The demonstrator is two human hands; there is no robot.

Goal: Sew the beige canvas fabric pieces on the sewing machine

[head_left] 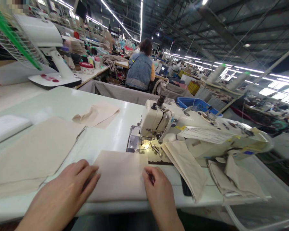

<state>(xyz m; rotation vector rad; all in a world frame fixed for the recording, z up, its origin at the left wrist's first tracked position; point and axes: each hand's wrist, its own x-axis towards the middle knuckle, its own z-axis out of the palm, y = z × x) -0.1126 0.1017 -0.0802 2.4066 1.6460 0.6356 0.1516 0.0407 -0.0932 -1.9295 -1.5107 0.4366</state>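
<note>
A folded beige fabric piece [120,175] lies on the pale table in front of a white sewing machine [197,131]. My left hand [67,189] lies flat on the fabric's left edge, fingers stretched out. On the right edge rests my right hand [159,189], its fingers curled and pinching the cloth's corner. The fabric's far edge reaches the machine's needle plate [144,146], which is lit by a small lamp.
A large beige panel [33,150] lies at left, a crumpled piece [96,115] behind it. More beige pieces [188,166] hang under the machine arm. A white stand [53,64] is at far left. Another person [141,67] sits at a distant station beyond a blue crate [195,104].
</note>
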